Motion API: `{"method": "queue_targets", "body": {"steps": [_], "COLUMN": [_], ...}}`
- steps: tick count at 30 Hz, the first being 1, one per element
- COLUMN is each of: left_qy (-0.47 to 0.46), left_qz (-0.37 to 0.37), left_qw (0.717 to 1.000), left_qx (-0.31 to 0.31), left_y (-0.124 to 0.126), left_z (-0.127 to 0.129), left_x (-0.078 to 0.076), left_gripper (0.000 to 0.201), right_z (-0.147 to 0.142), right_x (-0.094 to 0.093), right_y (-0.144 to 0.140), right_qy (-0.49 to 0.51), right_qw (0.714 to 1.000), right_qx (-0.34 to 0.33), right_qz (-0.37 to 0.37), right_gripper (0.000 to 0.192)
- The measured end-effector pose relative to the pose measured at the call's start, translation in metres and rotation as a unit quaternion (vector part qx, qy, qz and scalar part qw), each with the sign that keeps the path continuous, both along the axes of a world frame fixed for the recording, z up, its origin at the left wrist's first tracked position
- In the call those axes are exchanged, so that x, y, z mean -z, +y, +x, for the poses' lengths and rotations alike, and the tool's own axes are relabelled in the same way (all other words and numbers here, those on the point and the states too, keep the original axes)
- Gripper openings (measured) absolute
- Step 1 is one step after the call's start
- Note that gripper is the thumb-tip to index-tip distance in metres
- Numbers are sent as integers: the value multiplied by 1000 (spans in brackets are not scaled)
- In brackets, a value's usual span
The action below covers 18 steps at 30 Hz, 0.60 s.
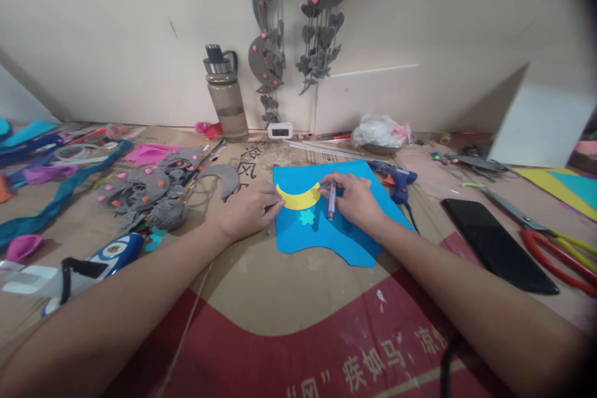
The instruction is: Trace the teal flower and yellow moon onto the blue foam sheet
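Observation:
A yellow crescent (299, 201) lies over a blue sheet (340, 239), its tips pointing up and outward. My left hand (249, 208) pinches the crescent's left tip at the sheet's left edge. At the other tip, the fingertips of my right hand (354, 199) are closed on the crescent. A pale purple pen (331, 199) is also tucked in the right hand, pointing down. Just below the crescent sits a small turquoise flower-shaped piece (307, 217). The sheet's lower edge has a curved cut-out.
Grey felt moons (161, 183) and strips of felt lie left, near a blue-and-white tape dispenser (116, 255). A water bottle (227, 99) and small clock (280, 131) stand behind. Rightward are a glue gun (401, 183), a phone (497, 245) and red-handled scissors (536, 242).

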<state>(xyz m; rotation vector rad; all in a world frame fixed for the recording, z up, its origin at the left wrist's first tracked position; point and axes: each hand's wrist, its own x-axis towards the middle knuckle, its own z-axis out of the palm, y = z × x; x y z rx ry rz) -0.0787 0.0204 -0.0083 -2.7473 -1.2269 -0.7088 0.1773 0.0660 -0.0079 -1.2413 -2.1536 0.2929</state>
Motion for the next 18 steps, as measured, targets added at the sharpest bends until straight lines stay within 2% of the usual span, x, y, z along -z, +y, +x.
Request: {"method": "queue_targets", "body": {"steps": [18], "left_qy": [0], "left_qz": [9], "left_qw": [1000], "left_qx": [-2], "left_y": [0], "left_z": [0], "left_x": [0], "left_gripper": [35], "right_z": [-1], "right_x": [-1], "right_y": [-1], "right_qy": [-14], "right_qw": [1000], "right_qx": [5], "right_qz": [7], "right_gripper": [12]}}
